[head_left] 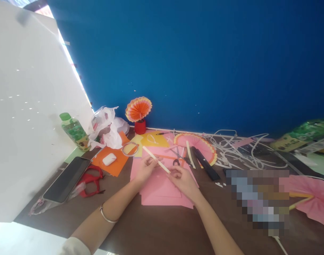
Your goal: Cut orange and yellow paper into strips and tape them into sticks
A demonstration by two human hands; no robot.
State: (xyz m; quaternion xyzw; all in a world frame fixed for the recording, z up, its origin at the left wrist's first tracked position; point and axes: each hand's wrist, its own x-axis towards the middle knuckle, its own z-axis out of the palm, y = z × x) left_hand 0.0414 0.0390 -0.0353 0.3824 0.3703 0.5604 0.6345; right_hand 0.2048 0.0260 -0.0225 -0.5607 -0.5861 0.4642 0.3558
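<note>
A slim cream-white paper strip (156, 159), stiff like a folded or rolled stick, is held slantwise above the stack of pink paper sheets (162, 187) in the middle of the dark brown surface (140, 223). The left hand (146, 169) pinches it near the middle with closed fingers; the right hand (182, 179) closes its grip on the lower end. The step looks like shaping or pressing the strip flat; the next move likely calls for a steady pinch along its length, so it does not bend.

Behind it, toward the far edge, lie a pink-and-orange pleated paper fan (197, 143), small scissors (177, 157) and a clear tape ring (130, 148). Toward the left edge rest a black phone (67, 179) and red-handled scissors (91, 180).

The fingertips are too small to read, a blurred patch hides things at the right, and whether the strip is rolled or folded is unclear.
</note>
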